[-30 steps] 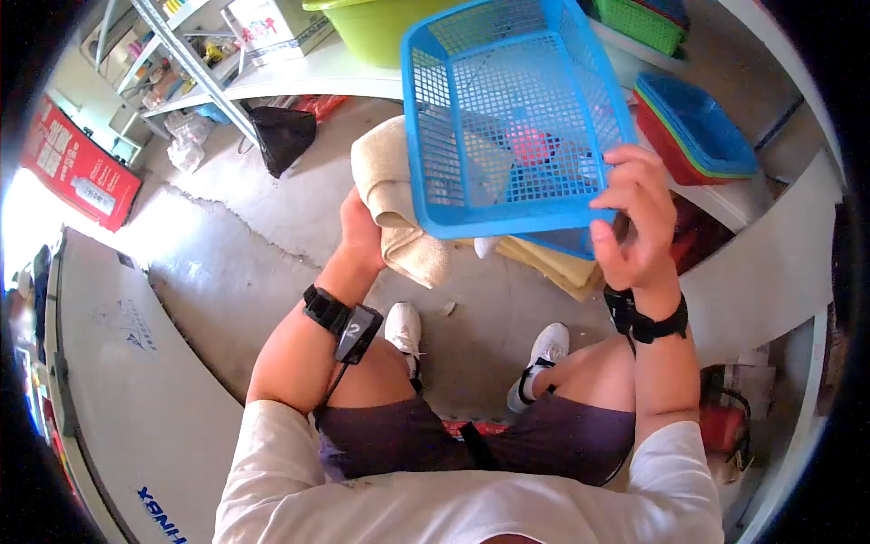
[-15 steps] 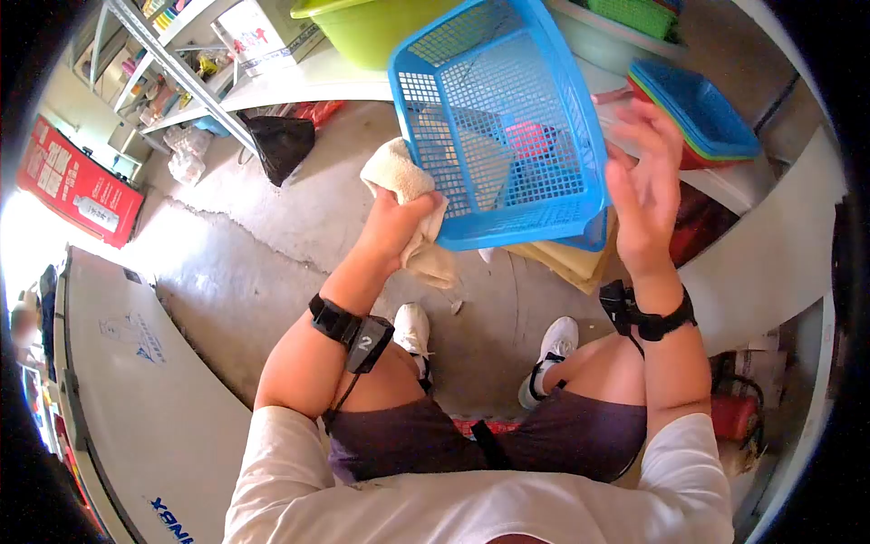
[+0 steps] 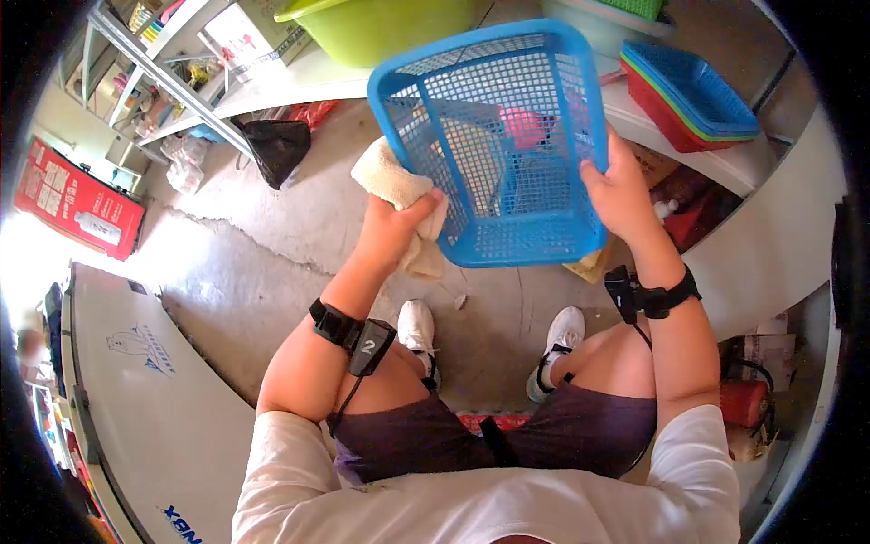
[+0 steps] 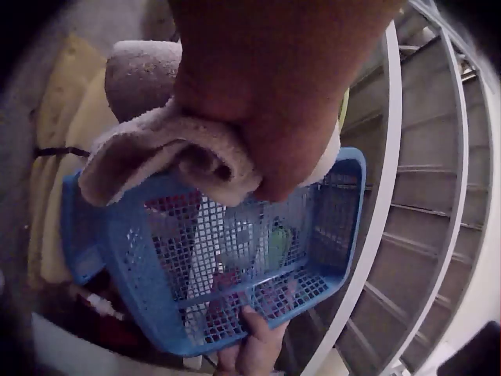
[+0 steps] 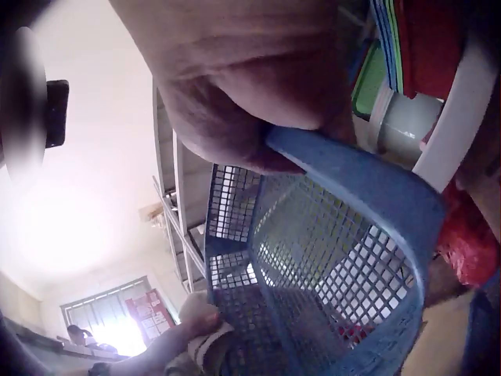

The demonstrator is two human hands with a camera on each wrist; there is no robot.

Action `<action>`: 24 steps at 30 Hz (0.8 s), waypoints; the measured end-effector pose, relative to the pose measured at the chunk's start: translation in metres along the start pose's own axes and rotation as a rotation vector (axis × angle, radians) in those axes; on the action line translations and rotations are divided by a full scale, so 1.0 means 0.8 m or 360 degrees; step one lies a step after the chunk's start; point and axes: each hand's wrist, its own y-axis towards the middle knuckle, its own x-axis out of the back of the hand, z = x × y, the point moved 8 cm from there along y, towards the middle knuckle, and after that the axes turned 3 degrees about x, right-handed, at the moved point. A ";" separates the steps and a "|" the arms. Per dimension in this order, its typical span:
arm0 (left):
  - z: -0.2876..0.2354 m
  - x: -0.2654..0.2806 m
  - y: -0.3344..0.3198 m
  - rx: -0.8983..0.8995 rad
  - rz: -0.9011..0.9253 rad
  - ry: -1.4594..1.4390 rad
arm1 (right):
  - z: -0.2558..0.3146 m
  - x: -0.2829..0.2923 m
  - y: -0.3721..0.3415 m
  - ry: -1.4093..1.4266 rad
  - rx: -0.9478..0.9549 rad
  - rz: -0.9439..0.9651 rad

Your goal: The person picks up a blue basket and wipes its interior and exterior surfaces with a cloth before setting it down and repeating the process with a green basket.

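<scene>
A blue mesh basket (image 3: 524,257) is held up in front of the body, its open side tilted toward the head camera. My right hand (image 3: 622,192) grips its right rim, with the thumb over the inner side. In the right wrist view this hand (image 5: 250,102) curls over the blue rim. My left hand (image 3: 391,227) clutches a bunched cream towel (image 3: 388,174) against the basket's left side. Up close in the left wrist view, the folded towel (image 4: 168,153) overlaps the basket's edge. Another blue plastic piece (image 4: 78,235) shows behind the basket there.
Stacked blue, green and red baskets (image 3: 693,100) stand on a white shelf at right. A lime-green tub (image 3: 381,32) is at the back. A black bag (image 3: 275,150) lies on the floor beside a metal rack (image 3: 172,77). White panels flank both sides.
The right hand let go of the rim, opened, then took hold of it again farther along. The left hand now grasps the towel from above. The basket has tilted more toward the camera.
</scene>
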 end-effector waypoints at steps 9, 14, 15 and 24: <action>-0.014 0.035 0.001 -0.0112 -0.0377 -0.0241 | -0.005 -0.018 -0.008 -0.0331 0.0080 0.0327; -0.008 0.043 0.004 -0.0163 -0.0450 -0.0129 | -0.006 -0.014 -0.005 -0.0402 0.0090 0.0305; -0.009 0.041 0.004 -0.0181 -0.0450 -0.0117 | -0.002 -0.012 -0.005 -0.0381 0.0121 0.0229; -0.015 0.008 0.001 -0.0074 -0.0139 0.0053 | -0.002 -0.002 -0.006 0.0171 -0.0013 -0.0313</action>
